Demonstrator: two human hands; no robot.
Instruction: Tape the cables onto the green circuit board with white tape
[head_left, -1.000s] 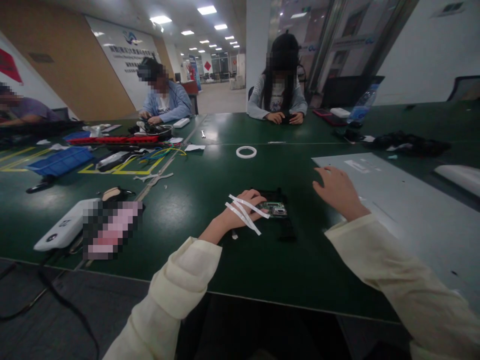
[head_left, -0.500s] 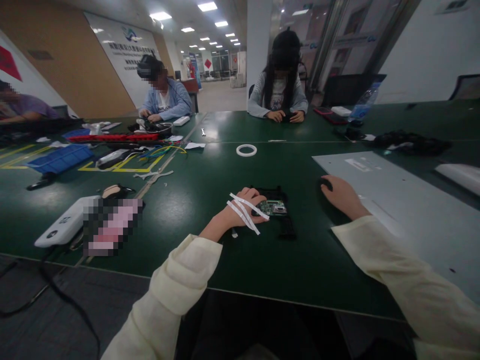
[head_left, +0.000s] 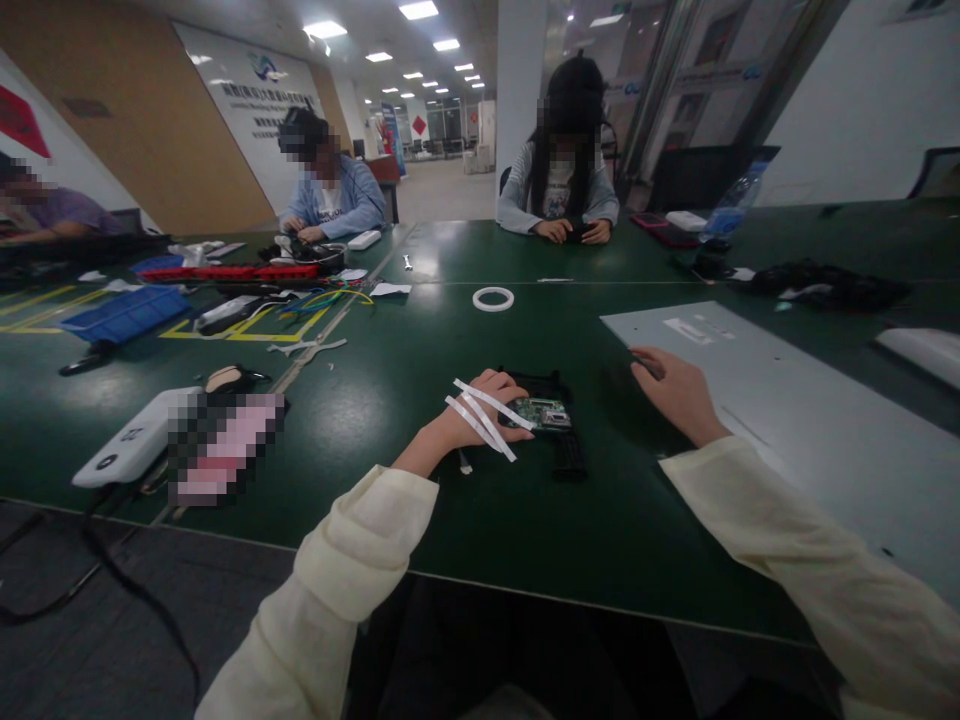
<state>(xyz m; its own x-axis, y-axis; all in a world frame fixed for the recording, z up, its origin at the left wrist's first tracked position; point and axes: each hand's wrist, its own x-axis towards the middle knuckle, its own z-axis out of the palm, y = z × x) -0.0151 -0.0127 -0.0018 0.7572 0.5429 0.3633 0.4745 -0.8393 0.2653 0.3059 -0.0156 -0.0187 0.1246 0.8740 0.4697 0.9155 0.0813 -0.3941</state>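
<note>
My left hand [head_left: 469,412] rests on the green table with its fingers curled onto a small green circuit board [head_left: 547,412]. The board sits in a black frame [head_left: 566,450]. Several white tape strips [head_left: 484,412] are stuck across the back of that hand. My right hand [head_left: 679,390] lies to the right of the board, at the near left edge of a large grey sheet [head_left: 787,400]. Its fingers are curled around a small dark thing [head_left: 645,365] that I cannot make out.
A white tape ring [head_left: 493,298] lies further back. A white device [head_left: 135,450] sits at the left, with a blue tray [head_left: 124,312], cables and a red strip [head_left: 225,272] beyond. Two people work across the table, and a third at the far left. A water bottle [head_left: 731,205] stands back right.
My right hand has gone from spread over the grey sheet to curled at its left edge, with a small dark thing at the fingertips. My left hand has stayed on the board.
</note>
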